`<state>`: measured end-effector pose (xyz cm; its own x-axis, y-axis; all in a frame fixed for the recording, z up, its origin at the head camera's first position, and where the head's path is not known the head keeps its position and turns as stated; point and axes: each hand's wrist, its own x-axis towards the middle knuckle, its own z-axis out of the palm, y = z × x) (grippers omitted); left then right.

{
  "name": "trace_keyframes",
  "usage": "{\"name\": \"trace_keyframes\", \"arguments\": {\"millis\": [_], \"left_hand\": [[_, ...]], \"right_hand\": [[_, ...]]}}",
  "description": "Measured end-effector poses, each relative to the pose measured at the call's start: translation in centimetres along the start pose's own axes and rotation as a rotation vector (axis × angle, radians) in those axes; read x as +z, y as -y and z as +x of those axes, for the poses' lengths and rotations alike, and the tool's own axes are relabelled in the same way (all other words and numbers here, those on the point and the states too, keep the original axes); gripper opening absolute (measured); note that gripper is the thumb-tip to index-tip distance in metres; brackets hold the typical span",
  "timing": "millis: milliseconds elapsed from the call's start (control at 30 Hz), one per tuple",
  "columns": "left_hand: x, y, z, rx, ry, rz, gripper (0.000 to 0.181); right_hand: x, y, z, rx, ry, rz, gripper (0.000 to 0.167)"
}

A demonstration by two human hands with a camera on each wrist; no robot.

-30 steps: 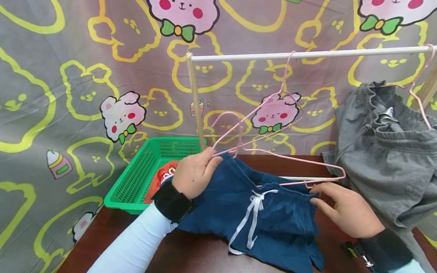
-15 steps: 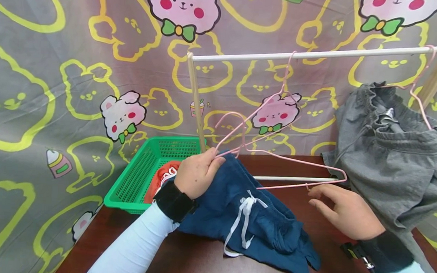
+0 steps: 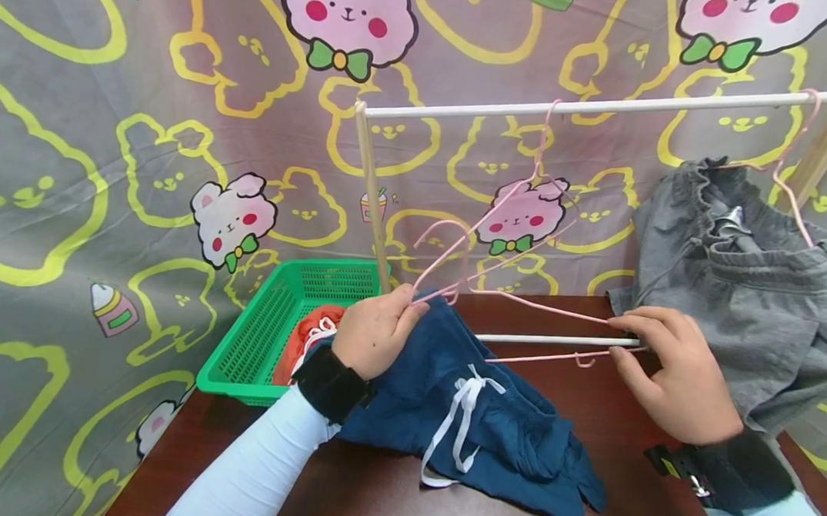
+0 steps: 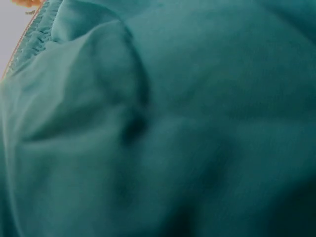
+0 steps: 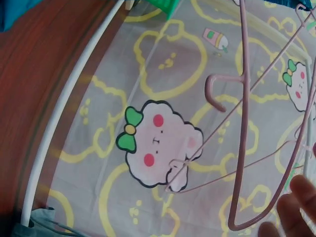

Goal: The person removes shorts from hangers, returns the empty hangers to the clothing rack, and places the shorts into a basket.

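Note:
In the head view my left hand (image 3: 376,329) pinches the left end of a pink hanger (image 3: 534,359) together with the waistband of navy shorts (image 3: 407,396). The shorts' right side has slumped onto the table, off the hanger's lower bar; a white drawstring (image 3: 470,385) is tied at the front. My right hand (image 3: 678,377) holds the hanger's right end between fingers and thumb, which hide that corner. Fingers (image 5: 296,207) beside the hanger's wire (image 5: 242,123) show in the right wrist view. Blurred shorts fabric (image 4: 222,98) fills the left wrist view.
A rack rail (image 3: 461,110) carries another pink hanger (image 3: 543,140) and, at right, grey trousers or shorts (image 3: 765,304) on a hanger. The green basket (image 3: 234,389) behind my left hand holds an orange garment (image 3: 306,330). A patterned curtain backs the brown table (image 3: 348,494).
My right hand let go of the shorts' waistband, which dropped and slumped. It then moved slightly up and right to the hanger's right end. The left hand has barely moved.

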<state>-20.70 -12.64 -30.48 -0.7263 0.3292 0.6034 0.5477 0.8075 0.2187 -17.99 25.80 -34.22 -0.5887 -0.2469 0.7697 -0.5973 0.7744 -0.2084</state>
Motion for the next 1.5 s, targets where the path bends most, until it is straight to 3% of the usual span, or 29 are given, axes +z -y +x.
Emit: {"name": "trace_keyframes", "arguments": {"millis": [167,300,467,567,1100,1333,1500], "left_hand": [[0.3,-0.2,-0.2,0.010,0.012,0.013,0.029],[0.3,-0.4,-0.2,0.011,0.027,0.005,0.027],[0.2,-0.5,-0.3,0.014,0.055,-0.010,0.024],[0.2,-0.5,-0.4,0.019,0.073,-0.034,0.023],[-0.2,0.6,-1.0,0.016,0.134,-0.088,0.023],[-0.4,1.8,-1.6,0.025,0.162,-0.086,0.022],[-0.6,2.9,-2.3,0.037,0.190,-0.083,0.026]], "right_hand": [[0.4,-0.4,-0.5,0.079,0.120,0.008,0.060],[0.8,-0.6,-0.9,0.081,0.175,-0.007,0.054],[0.9,-0.9,-1.2,0.063,0.140,-0.025,0.023],[0.7,-1.0,-1.2,0.056,0.110,-0.031,0.013],[-0.3,-1.3,-1.0,0.091,0.070,-0.015,0.006],[-0.8,-1.7,-1.0,0.125,0.081,-0.016,0.006],[-1.3,-2.2,-1.1,0.131,0.047,-0.013,0.005]]}}
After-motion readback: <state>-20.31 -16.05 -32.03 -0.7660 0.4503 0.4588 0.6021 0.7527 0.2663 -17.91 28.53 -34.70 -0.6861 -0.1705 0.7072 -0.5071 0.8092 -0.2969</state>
